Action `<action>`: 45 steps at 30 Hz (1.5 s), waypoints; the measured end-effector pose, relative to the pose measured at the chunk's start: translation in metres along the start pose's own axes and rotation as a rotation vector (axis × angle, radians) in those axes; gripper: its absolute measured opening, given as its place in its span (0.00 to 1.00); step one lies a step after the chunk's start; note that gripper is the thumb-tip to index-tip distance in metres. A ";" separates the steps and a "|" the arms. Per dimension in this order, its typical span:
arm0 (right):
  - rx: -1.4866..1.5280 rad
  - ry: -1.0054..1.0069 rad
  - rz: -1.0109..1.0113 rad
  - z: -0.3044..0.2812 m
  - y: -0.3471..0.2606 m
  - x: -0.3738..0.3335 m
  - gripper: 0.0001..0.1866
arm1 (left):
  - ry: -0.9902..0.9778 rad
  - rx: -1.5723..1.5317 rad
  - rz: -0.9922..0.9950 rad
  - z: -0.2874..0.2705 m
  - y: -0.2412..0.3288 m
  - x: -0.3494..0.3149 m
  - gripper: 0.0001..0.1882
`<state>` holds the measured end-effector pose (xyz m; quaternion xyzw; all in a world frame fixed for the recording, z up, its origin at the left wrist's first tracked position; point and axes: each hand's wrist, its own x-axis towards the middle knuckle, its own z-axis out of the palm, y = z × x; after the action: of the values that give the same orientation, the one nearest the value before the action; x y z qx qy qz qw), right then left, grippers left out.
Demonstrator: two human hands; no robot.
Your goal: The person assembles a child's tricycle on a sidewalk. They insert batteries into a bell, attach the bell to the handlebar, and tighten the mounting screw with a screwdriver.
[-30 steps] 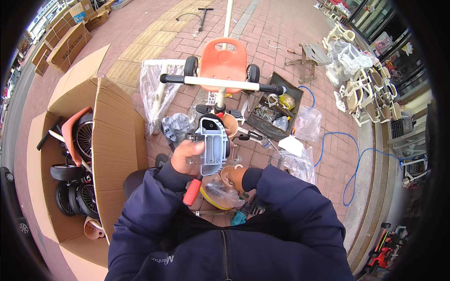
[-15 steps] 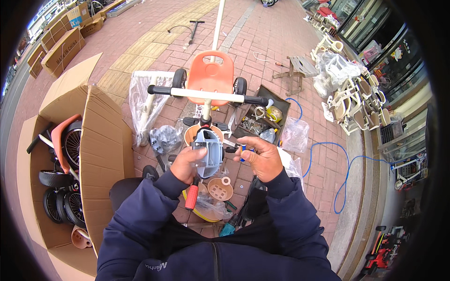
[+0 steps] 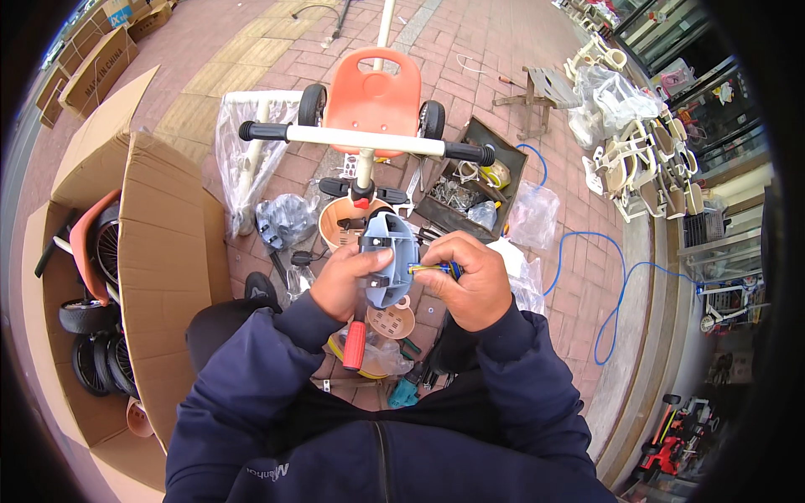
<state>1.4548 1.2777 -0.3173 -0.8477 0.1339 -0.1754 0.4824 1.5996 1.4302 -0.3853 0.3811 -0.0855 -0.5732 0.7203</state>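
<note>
The left hand (image 3: 352,281) is closed around the side of a grey-blue plastic part (image 3: 390,251), holding it upright just in front of the person's chest. The right hand (image 3: 471,281) is curled shut on a screwdriver with a blue and yellow handle (image 3: 432,269), whose tip meets the right side of the part. The part hangs just on the near side of the orange tricycle (image 3: 373,101), below its white handlebar (the bar has black grips at both ends).

The ground is red brick paving (image 3: 251,50). To the left of the tricycle stands an open cardboard box (image 3: 159,243) holding wheels; to its right sits a dark tray of hardware (image 3: 470,180), with a blue hose (image 3: 616,289) beyond it.

Compared with half a second ago, the right hand has closed in against the part, and the view has drawn nearer to the tricycle.
</note>
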 end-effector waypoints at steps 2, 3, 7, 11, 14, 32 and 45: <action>-0.067 0.018 -0.054 0.003 -0.003 -0.002 0.12 | -0.024 0.030 0.002 0.000 -0.003 -0.001 0.16; -0.078 0.034 -0.057 0.004 -0.003 -0.003 0.11 | -0.016 0.044 -0.019 -0.001 -0.005 -0.001 0.16; -0.089 0.125 -0.020 0.012 -0.005 -0.008 0.11 | -0.041 0.105 -0.042 -0.002 -0.011 -0.001 0.18; -0.155 0.160 0.029 0.017 -0.002 -0.014 0.14 | -0.047 0.025 -0.076 -0.001 -0.017 -0.004 0.19; -0.196 0.228 -0.141 0.023 0.003 -0.013 0.17 | -0.061 -0.055 -0.102 -0.002 -0.018 -0.004 0.20; -0.288 0.067 -0.242 0.039 0.009 -0.023 0.31 | -0.036 -0.175 0.015 -0.004 -0.023 -0.008 0.18; 0.161 0.084 0.266 0.019 0.008 -0.018 0.19 | -0.112 0.213 0.064 0.000 0.000 -0.012 0.20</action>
<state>1.4465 1.2959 -0.3362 -0.7728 0.2507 -0.1554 0.5619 1.5953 1.4411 -0.3812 0.4198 -0.1982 -0.5579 0.6879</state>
